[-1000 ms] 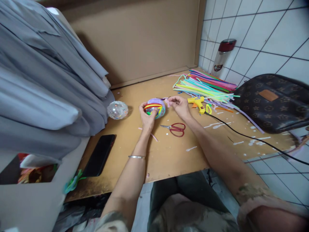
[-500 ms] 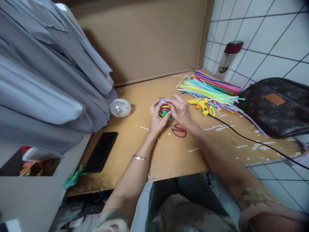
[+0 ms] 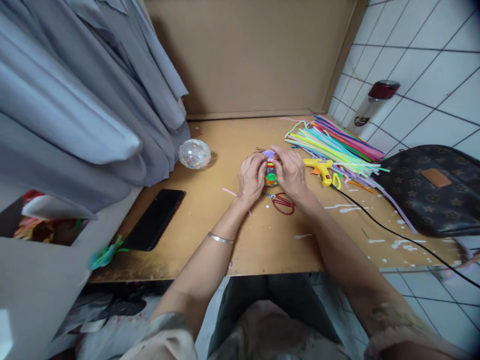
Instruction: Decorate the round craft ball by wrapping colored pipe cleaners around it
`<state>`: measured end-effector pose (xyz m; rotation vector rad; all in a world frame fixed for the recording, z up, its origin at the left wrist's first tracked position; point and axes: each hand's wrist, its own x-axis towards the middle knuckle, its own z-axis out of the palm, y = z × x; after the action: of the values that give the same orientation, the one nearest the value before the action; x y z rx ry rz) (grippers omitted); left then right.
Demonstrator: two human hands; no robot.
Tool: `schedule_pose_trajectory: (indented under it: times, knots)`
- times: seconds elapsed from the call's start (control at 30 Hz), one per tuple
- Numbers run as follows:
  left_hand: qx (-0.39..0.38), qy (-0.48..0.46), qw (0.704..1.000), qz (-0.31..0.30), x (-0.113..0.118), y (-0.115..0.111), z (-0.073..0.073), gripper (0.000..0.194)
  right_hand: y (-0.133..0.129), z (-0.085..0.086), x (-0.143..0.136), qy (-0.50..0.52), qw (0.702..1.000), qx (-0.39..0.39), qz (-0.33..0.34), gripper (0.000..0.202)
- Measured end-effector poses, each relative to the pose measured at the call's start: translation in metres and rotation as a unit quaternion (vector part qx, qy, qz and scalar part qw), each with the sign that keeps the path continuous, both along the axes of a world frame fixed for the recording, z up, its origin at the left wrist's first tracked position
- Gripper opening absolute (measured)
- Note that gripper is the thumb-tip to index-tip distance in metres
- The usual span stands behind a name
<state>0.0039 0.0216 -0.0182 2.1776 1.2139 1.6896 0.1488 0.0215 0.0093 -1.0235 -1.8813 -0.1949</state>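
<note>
Both hands meet around a small round object on the table, with a purple top, red and yellow bands and a green patch in front. On its left side, my left hand grips it with bent fingers. My right hand holds the opposite side, its fingers bent over the purple top. Fingers cover much of the object's sides. Just in front of it lie scissors with red handles. To the right of my right hand is a yellow glue gun with a black cord.
A clear ball with coloured specks sits at the left, near a grey curtain and a black phone. Colourful pipe cleaners are piled at the back right, beside a bottle and a dark patterned bag.
The camera view has shifted, so the table things appear moved. My left thumb has drawn back from the object's front, and both hands now press its upper sides; more of the purple top shows.
</note>
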Motion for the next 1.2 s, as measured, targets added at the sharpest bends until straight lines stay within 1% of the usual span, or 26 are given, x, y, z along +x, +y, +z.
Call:
schedule_pose_trajectory:
  times: [0.17,0.27,0.4,0.5,0.53,0.67,0.77,0.83,1.03,1.2]
  knots:
    - [-0.001,-0.043,0.999,0.015,-0.001,0.002,0.002,0.027,0.000,0.006,0.003,0.083,0.993,-0.045,0.073,0.024]
    - [-0.010,-0.066,0.997,0.027,-0.002,0.003,0.001,0.024,0.004,0.006,0.008,0.129,0.985,-0.077,0.090,0.016]
    - [-0.021,-0.084,0.996,0.028,-0.002,0.005,0.000,0.023,0.011,0.003,0.015,0.180,0.974,-0.109,0.083,0.011]
    - [-0.022,-0.091,0.995,0.023,-0.002,0.005,0.000,0.023,0.013,0.003,0.016,0.185,0.973,-0.119,0.074,0.011]
    - [-0.020,-0.094,0.995,0.023,-0.002,0.006,0.000,0.023,0.012,0.004,0.016,0.181,0.974,-0.114,0.074,0.012]
    - [-0.018,-0.101,0.994,0.026,-0.001,0.006,-0.001,0.022,0.003,0.011,0.014,0.144,0.983,-0.074,0.091,0.027]
    - [-0.023,-0.100,0.994,0.021,-0.001,0.005,-0.001,0.023,-0.001,0.014,0.012,0.109,0.988,-0.062,0.087,0.018]
    - [-0.023,-0.104,0.994,0.018,-0.002,0.005,-0.001,0.024,-0.001,0.011,0.011,0.108,0.990,-0.057,0.077,0.016]
    - [-0.037,-0.119,0.992,0.005,-0.002,0.005,-0.004,0.029,0.009,0.001,0.013,0.163,0.981,-0.092,0.058,0.015]
    - [-0.029,-0.097,0.995,-0.006,-0.002,0.004,-0.007,0.036,0.011,0.003,0.014,0.189,0.975,-0.104,0.048,0.013]
